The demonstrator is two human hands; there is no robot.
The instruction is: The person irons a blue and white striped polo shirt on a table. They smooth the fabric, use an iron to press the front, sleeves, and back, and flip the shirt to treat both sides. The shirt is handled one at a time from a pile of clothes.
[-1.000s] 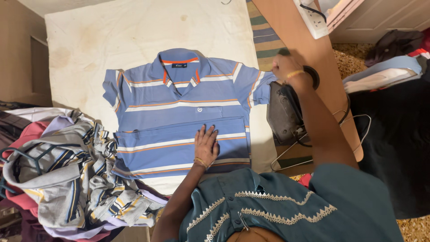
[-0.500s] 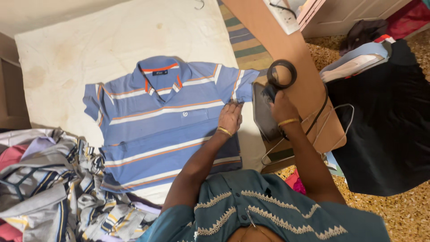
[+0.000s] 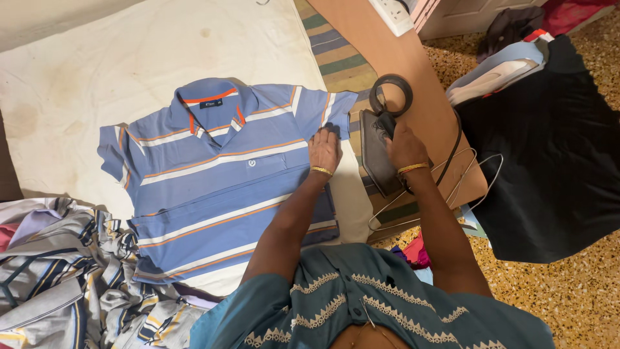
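The blue polo shirt (image 3: 213, 181), striped white and orange, lies flat on the white cloth (image 3: 129, 71), hem folded up. The left hand (image 3: 324, 150) presses open-palmed near its sleeve. Beside it, the right hand (image 3: 403, 143) grasps the dark iron (image 3: 378, 155).

You're in a teal top (image 3: 381, 304), filling the lower middle of the frame. Short sleeves, both arms bare below them. Pale zigzag trim: one line runs across the chest, lower centre, a second sits under it toward the bottom edge, and a matching strip runs down the front opening. Thin metal pin on the front, bottom centre. Gold bangle (image 3: 321, 170) on your left hand (image 3: 324, 150), mid-frame. Second gold bangle (image 3: 413, 169) on your right hand (image 3: 404, 145), just right of it. Rings, if any: too small to tell.
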